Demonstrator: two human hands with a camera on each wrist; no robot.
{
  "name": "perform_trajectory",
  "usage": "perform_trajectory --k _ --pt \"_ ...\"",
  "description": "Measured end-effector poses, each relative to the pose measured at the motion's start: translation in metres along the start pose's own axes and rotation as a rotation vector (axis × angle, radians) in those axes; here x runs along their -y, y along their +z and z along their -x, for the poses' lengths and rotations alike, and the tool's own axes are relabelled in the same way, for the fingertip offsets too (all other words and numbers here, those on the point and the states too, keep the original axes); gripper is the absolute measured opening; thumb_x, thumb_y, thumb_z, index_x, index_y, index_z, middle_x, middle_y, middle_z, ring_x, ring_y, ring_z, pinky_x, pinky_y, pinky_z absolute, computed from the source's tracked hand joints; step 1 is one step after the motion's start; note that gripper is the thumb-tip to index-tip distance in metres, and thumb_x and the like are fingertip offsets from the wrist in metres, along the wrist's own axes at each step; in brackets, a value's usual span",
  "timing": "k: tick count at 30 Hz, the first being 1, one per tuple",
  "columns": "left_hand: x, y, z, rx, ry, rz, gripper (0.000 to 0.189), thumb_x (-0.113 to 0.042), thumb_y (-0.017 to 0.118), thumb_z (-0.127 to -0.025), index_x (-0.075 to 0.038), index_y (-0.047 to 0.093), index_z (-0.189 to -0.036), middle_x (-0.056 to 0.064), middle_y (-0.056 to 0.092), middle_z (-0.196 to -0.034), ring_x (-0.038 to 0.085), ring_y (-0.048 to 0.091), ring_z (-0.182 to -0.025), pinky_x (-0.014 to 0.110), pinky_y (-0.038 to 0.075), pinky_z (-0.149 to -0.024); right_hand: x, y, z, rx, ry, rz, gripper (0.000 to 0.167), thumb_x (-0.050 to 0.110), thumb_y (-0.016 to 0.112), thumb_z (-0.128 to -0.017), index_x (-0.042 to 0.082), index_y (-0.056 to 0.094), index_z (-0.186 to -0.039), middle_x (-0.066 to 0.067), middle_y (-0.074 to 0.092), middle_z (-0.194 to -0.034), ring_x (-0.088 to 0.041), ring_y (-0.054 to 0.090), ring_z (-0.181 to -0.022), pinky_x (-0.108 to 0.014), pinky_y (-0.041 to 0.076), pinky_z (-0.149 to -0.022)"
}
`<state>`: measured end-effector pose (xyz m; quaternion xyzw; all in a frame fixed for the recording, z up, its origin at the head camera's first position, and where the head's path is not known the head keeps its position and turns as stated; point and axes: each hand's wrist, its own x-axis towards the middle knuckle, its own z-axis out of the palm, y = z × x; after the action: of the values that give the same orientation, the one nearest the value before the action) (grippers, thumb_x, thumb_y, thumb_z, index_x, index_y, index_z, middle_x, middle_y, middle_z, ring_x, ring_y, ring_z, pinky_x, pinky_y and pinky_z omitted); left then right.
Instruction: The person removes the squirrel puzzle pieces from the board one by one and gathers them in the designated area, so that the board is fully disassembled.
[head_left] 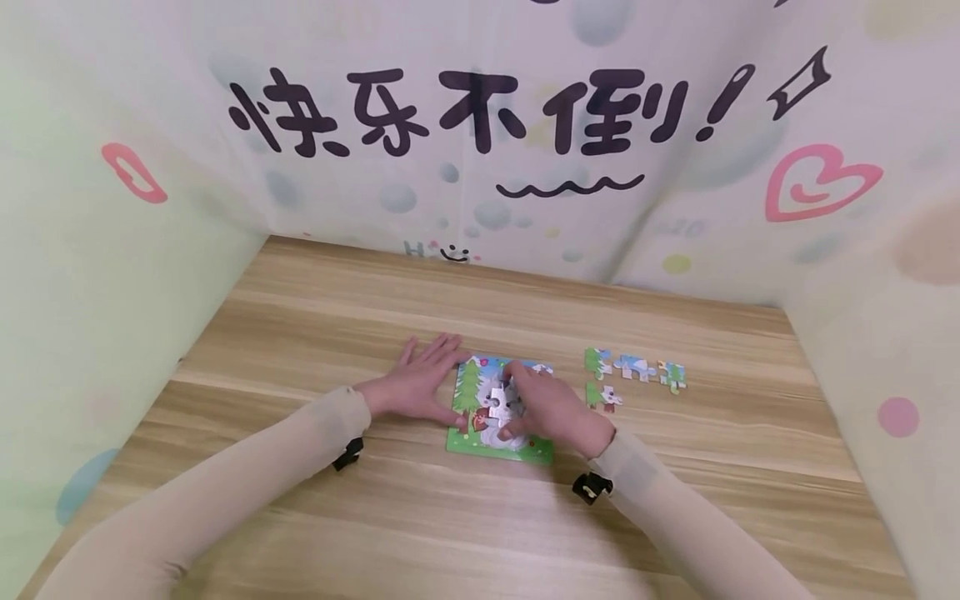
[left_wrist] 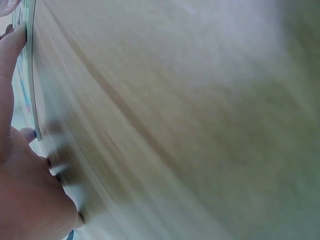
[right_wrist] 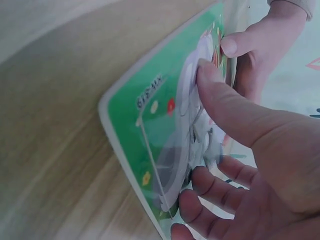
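- Green-bordered, flat rectangular jigsaw board (head_left: 480, 448): on wood-grain surface (head_left: 375, 517).
- Left hand (head_left: 416, 387): fingers spread, thumb on board edge.
- Right hand (head_left: 558, 412): fingers bent over board, can't tell if pinching.
- Probably light, stiff; take by rim.

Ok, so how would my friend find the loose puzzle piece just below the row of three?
On the wooden table, find the puzzle board. Look right, past the person's right hand, to the row of loose pieces. Your green-edged piece lies just below the row's left end, the only loose one outside the row.
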<state>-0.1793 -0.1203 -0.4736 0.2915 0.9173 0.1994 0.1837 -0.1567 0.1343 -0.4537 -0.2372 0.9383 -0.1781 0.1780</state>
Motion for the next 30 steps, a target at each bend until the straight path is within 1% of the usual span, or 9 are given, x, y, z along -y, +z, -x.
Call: perform_trajectory --k 4,7,9,14,19,21,26,30 --pt "0.000 0.000 -0.002 0.001 0.003 0.002 0.116 -0.066 0.082 -0.078 -0.014 0.026 -0.165 0.017 0.003 -0.174 0.035 -0.002 -0.161 0.067 -0.010 -0.123 0.000 0.000 0.000 -0.010 0.013 0.005 0.082 0.039 0.093 -0.075 0.009 0.048 -0.136 -0.007 0.067 -0.122 -0.021 0.062 -0.094 -0.041 0.056 -0.083" --pt "0.001 0.000 -0.003 0.002 0.003 -0.002 0.117 -0.066 0.082 -0.078 -0.013 0.025 -0.165 0.017 0.003 -0.174 0.035 -0.002 -0.161 0.066 -0.010 -0.123 0.001 0.001 0.003 -0.025 0.007 0.003 0.081 0.037 0.093 -0.076 0.009 0.047 -0.136 -0.008 0.068 -0.122 -0.021 0.062 -0.092 -0.042 0.056 -0.082" --pt "0.001 0.000 -0.003 0.002 0.002 -0.004 0.117 -0.066 0.082 -0.078 -0.013 0.025 -0.165 0.017 0.003 -0.174 0.035 -0.002 -0.161 0.067 -0.010 -0.123 0.002 0.002 0.005 -0.039 -0.004 0.020 0.080 0.037 0.093 -0.077 0.009 0.047 -0.137 -0.009 0.070 -0.119 -0.020 0.063 -0.089 -0.043 0.056 -0.082" --pt "0.001 0.001 -0.002 -0.001 0.000 -0.008 0.117 -0.066 0.082 -0.078 -0.013 0.025 -0.165 0.017 0.003 -0.174 0.036 -0.002 -0.161 0.067 -0.010 -0.123 0.004 0.004 0.010 -0.081 -0.043 0.079 0.080 0.038 0.091 -0.079 0.007 0.047 -0.137 -0.010 0.072 -0.114 -0.020 0.067 -0.088 -0.049 0.057 -0.085" --pt "0.000 0.000 -0.001 -0.006 0.005 0.001 0.117 -0.066 0.082 -0.077 -0.012 0.026 -0.165 0.018 0.004 -0.174 0.037 -0.001 -0.161 0.068 -0.010 -0.123 0.004 0.004 0.010 -0.122 -0.090 0.103 0.078 0.036 0.092 -0.079 0.006 0.049 -0.137 -0.010 0.072 -0.114 -0.021 0.068 -0.095 -0.049 0.058 -0.087" --pt "0.000 0.000 0.000 -0.005 0.005 0.003 0.117 -0.067 0.082 -0.077 -0.012 0.026 -0.165 0.018 0.004 -0.174 0.037 -0.001 -0.161 0.067 -0.010 -0.123 0.004 0.004 0.010 -0.121 -0.103 0.109 0.076 0.035 0.091 -0.080 0.007 0.050 -0.137 -0.010 0.072 -0.114 -0.021 0.067 -0.097 -0.047 0.058 -0.088" --pt "0.002 0.001 0.002 -0.006 -0.001 0.007 0.117 -0.067 0.082 -0.077 -0.013 0.027 -0.165 0.018 0.004 -0.174 0.037 -0.001 -0.161 0.067 -0.011 -0.123 0.003 0.002 0.007 -0.093 -0.107 0.093 0.071 0.034 0.089 -0.083 0.005 0.052 -0.137 -0.009 0.071 -0.112 -0.019 0.065 -0.094 -0.041 0.058 -0.087" --pt "0.002 0.001 0.002 -0.013 0.007 0.002 0.116 -0.067 0.081 -0.078 -0.012 0.026 -0.165 0.018 0.004 -0.174 0.037 0.000 -0.161 0.068 -0.010 -0.123 0.001 0.000 0.006 -0.087 -0.105 0.099 0.071 0.035 0.089 -0.083 0.002 0.056 -0.137 -0.007 0.070 -0.106 -0.019 0.064 -0.092 -0.040 0.057 -0.086"
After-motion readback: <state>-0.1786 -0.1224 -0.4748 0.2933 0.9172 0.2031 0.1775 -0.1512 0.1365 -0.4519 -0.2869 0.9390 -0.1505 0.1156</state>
